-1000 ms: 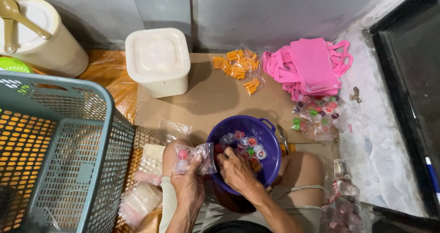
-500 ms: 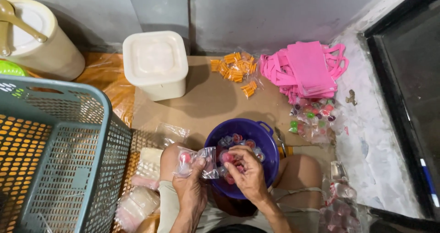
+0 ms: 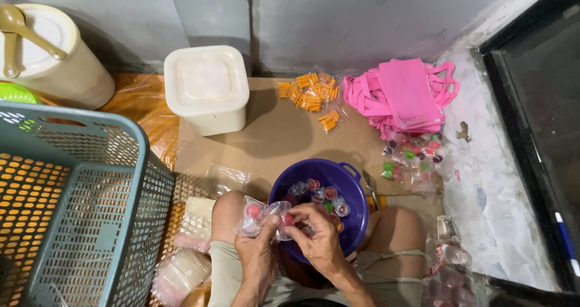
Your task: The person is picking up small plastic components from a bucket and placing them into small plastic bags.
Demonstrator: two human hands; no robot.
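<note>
At the lower middle of the frame, the left hand (image 3: pixel 257 255) has its fingers clamped on a clear bag (image 3: pixel 261 214) with a pink jelly cup inside. The right hand (image 3: pixel 317 237) pinches another cup at the bag's mouth, fingers together. Both hover over a purple bowl (image 3: pixel 353 210) of cups. A grey basket (image 3: pixel 78 204) fills the left; pink bags (image 3: pixel 405 95) lie upper right.

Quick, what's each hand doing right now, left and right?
Left hand: closed on the clear plastic bag.
Right hand: fingertips pinched at the bag's mouth over the purple bowl; what they grip cannot be told.
</note>
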